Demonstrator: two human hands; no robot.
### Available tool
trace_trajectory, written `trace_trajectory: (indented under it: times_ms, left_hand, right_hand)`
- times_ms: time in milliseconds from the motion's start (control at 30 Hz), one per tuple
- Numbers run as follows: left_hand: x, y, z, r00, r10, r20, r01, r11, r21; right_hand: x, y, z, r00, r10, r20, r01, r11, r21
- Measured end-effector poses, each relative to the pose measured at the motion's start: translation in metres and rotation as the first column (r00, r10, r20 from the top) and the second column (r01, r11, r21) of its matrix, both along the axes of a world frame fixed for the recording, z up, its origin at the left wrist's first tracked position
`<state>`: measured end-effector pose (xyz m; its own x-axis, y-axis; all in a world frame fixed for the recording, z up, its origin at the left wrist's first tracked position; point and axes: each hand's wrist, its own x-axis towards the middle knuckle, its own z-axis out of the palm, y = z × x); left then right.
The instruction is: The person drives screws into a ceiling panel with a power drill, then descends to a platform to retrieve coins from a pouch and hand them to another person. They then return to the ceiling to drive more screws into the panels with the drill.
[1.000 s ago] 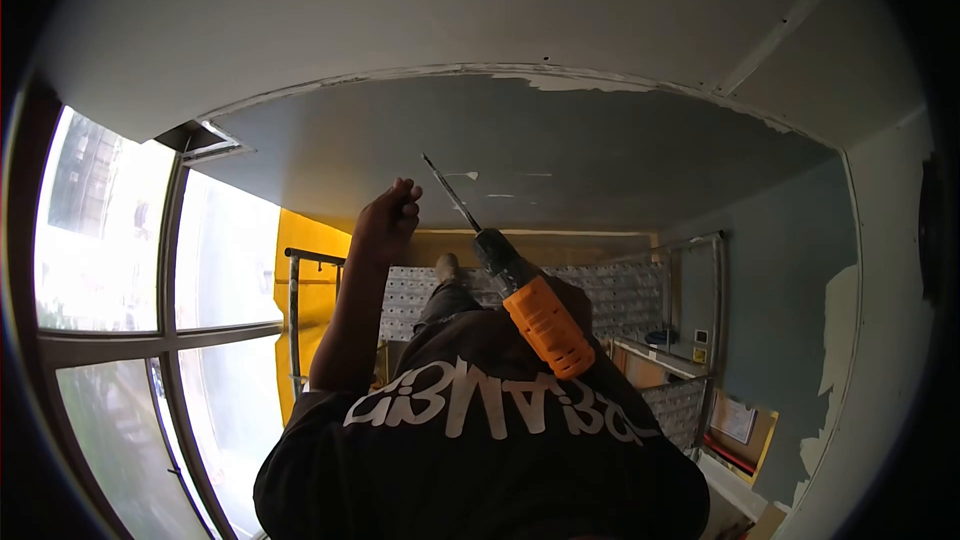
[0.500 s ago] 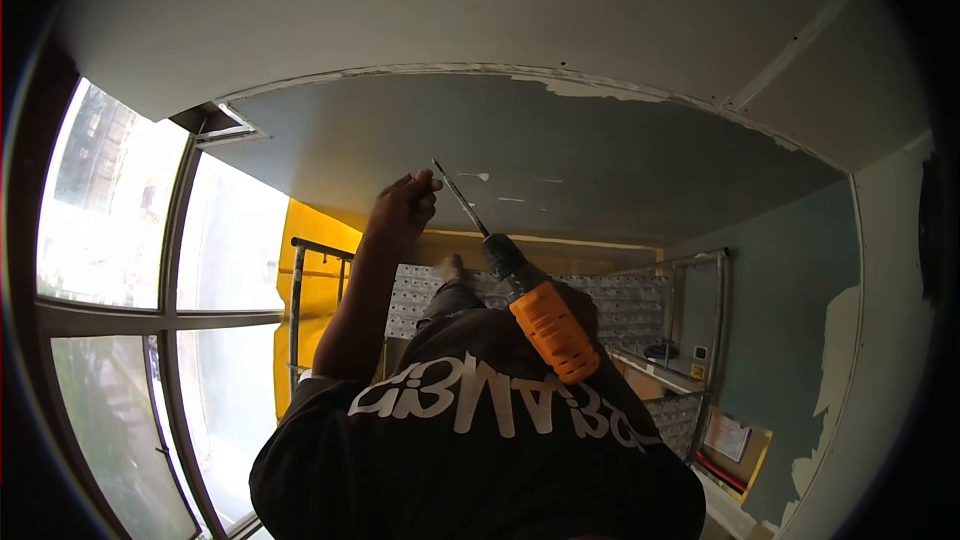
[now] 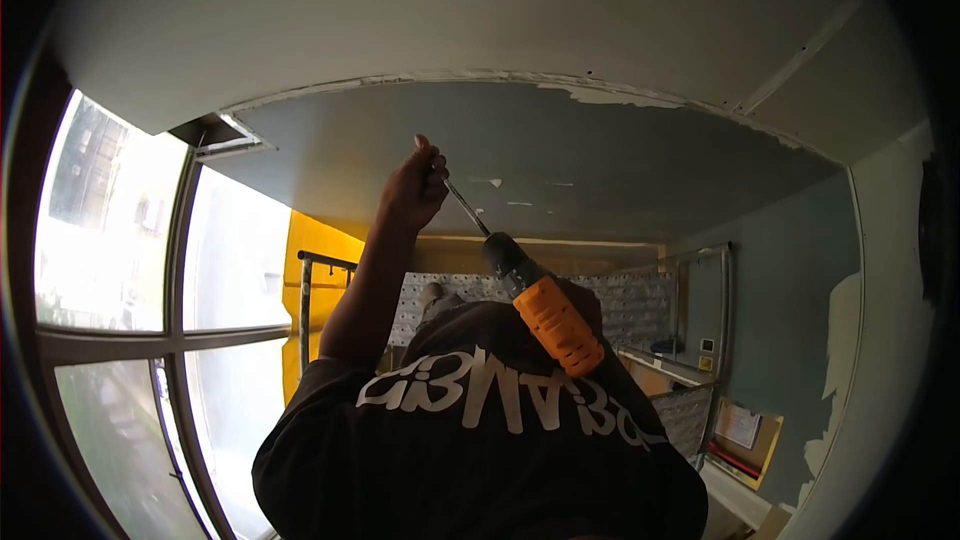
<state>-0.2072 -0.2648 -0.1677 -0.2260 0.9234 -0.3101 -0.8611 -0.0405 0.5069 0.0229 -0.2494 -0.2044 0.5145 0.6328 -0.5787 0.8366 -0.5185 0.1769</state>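
An orange-and-black power drill [image 3: 558, 325] points up and to the left in front of my chest, with a long drill bit [image 3: 467, 206] in its chuck. My right hand [image 3: 582, 298], mostly hidden in shadow behind the drill body, is closed around it. My left hand [image 3: 418, 188] is raised and closed at the far end of the bit, its fingers covering the tip. Whether a screw or other small part sits in those fingers cannot be seen.
Overhead is a ceiling panel [image 3: 480, 10] with filled seams. Tall windows [image 3: 105, 210] are on the left. Below me are a perforated metal scaffold platform [image 3: 640, 300] and scaffold rails [image 3: 728, 310]. A grey-blue wall [image 3: 790, 340] with filler patches stands on the right.
My left hand has moved slightly up and right, and its fingers now cover the bit tip, which showed before. The drill has barely shifted. The view has tilted a little.
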Motion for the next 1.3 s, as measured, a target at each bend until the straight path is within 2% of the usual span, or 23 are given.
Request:
trace_trajectory:
  times_ms: [33, 167, 233, 267, 300, 367, 467, 533, 633, 733, 800, 867, 1000, 1067, 1300]
  left_hand:
    - [-0.007, 0.002, 0.002, 1.0, -0.011, -0.001, 0.011, 1.0, -0.027]
    - [-0.042, 0.007, -0.007, 0.996, -0.067, 0.065, 0.072, 0.994, -0.081]
    - [-0.055, 0.009, -0.012, 0.993, -0.097, 0.065, 0.103, 0.991, -0.091]
    - [-0.057, 0.009, -0.008, 0.995, -0.068, 0.072, 0.079, 0.984, -0.158]
    - [-0.065, 0.011, -0.014, 0.996, -0.091, 0.008, 0.091, 0.972, -0.217]
    - [-0.08, 0.008, -0.019, 0.992, -0.11, 0.061, 0.119, 0.979, -0.167]
    - [-0.101, 0.002, -0.017, 0.989, -0.147, -0.033, 0.144, 0.987, -0.078]
    - [-0.106, 0.0, -0.006, 0.988, -0.14, -0.069, 0.136, 0.989, -0.064]
    - [-0.127, -0.01, -0.011, 0.957, -0.287, 0.045, 0.276, 0.947, 0.164]
    - [-0.133, -0.004, -0.007, 0.954, -0.296, 0.048, 0.291, 0.953, 0.08]
    - [-0.138, -0.002, -0.003, 0.941, -0.334, 0.053, 0.329, 0.941, 0.083]
    - [-0.143, 0.003, -0.001, 0.92, -0.387, 0.069, 0.38, 0.921, 0.089]
    - [-0.143, 0.012, 0.002, 0.917, -0.398, -0.019, 0.398, 0.917, -0.002]
    - [-0.141, 0.017, 0.006, 0.918, -0.388, -0.079, 0.384, 0.921, -0.06]
    - [-0.141, 0.026, 0.019, 0.866, -0.489, -0.107, 0.491, 0.871, -0.006]
  right_hand:
    - [-0.006, 0.002, -0.014, 1.0, -0.015, 0.01, 0.015, 1.0, -0.009]
    - [-0.011, 0.009, -0.131, 0.998, -0.026, 0.05, 0.028, 0.998, -0.047]
    - [-0.026, 0.012, -0.121, 0.998, 0.025, 0.053, -0.021, 0.998, -0.066]
    - [-0.038, 0.003, -0.075, 0.997, 0.063, 0.049, -0.059, 0.995, -0.079]
    - [-0.052, -0.001, -0.06, 0.994, 0.099, 0.048, -0.094, 0.991, -0.093]
    - [-0.077, -0.005, -0.043, 0.987, 0.15, 0.055, -0.143, 0.983, -0.114]
    - [-0.092, 0.003, -0.062, 0.982, 0.176, 0.075, -0.165, 0.977, -0.138]
    - [-0.086, 0.007, -0.101, 0.982, 0.162, 0.098, -0.145, 0.976, -0.162]
    - [-0.071, 0.002, -0.134, 0.986, 0.078, 0.15, -0.047, 0.978, -0.201]
    - [-0.081, -0.02, -0.133, 0.978, -0.071, 0.197, 0.117, 0.966, -0.23]
    - [-0.101, -0.039, -0.165, 0.956, -0.187, 0.224, 0.241, 0.94, -0.243]
    - [-0.118, -0.046, -0.158, 0.925, -0.289, 0.248, 0.349, 0.902, -0.252]
    - [-0.135, -0.051, -0.139, 0.851, -0.435, 0.293, 0.511, 0.813, -0.278]
    - [-0.139, -0.048, -0.135, 0.822, -0.477, 0.31, 0.56, 0.775, -0.291]
    - [-0.153, -0.047, -0.122, 0.787, -0.498, 0.363, 0.611, 0.707, -0.356]
